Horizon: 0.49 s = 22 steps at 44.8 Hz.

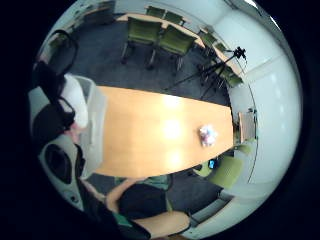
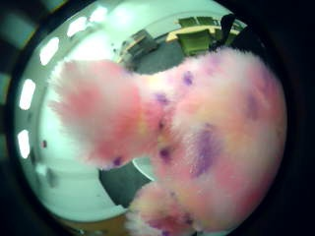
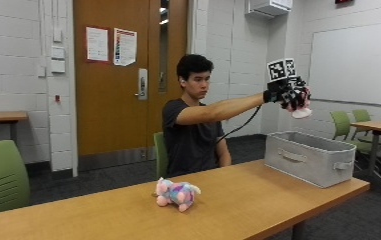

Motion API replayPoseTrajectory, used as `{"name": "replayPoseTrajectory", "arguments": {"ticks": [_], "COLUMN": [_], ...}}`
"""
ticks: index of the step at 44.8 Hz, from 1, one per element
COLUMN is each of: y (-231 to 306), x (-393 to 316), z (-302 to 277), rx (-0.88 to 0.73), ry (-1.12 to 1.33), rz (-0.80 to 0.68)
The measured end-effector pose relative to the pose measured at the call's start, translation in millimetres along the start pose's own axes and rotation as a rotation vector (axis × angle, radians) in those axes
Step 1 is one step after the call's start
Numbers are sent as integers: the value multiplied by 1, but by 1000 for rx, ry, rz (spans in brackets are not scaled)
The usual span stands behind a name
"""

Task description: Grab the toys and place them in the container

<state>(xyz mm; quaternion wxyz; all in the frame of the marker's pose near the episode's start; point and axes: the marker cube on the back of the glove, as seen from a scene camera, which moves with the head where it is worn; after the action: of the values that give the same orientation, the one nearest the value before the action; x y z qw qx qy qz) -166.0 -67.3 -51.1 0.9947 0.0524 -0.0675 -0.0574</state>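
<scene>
While the right hand (image 3: 288,95) is raised high above the grey fabric container (image 3: 308,156), its gloved fingers are curled round a pink plush toy (image 3: 301,111) that fills the thumb-side palm view, so this toy is carried but not yet dropped in. The container stands at the desk's (image 3: 243,200) end, by the corner nearest the hand. A second pastel plush toy (image 3: 175,193) lies mid-desk, near the front edge, well apart from the container, not yet picked up. Roughly half the job seems left.
</scene>
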Motion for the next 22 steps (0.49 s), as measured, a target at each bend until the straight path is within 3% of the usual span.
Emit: {"name": "replayPoseTrajectory", "arguments": {"ticks": [6, 11, 18, 22], "y": [11, -7, -11, -4], "x": [-63, -44, -47, -51], "z": [13, 35, 71, 85], "rx": [-1, -33, -177, -349], "ry": [20, -13, 167, 94], "rz": [-134, -371, -187, -147]}}
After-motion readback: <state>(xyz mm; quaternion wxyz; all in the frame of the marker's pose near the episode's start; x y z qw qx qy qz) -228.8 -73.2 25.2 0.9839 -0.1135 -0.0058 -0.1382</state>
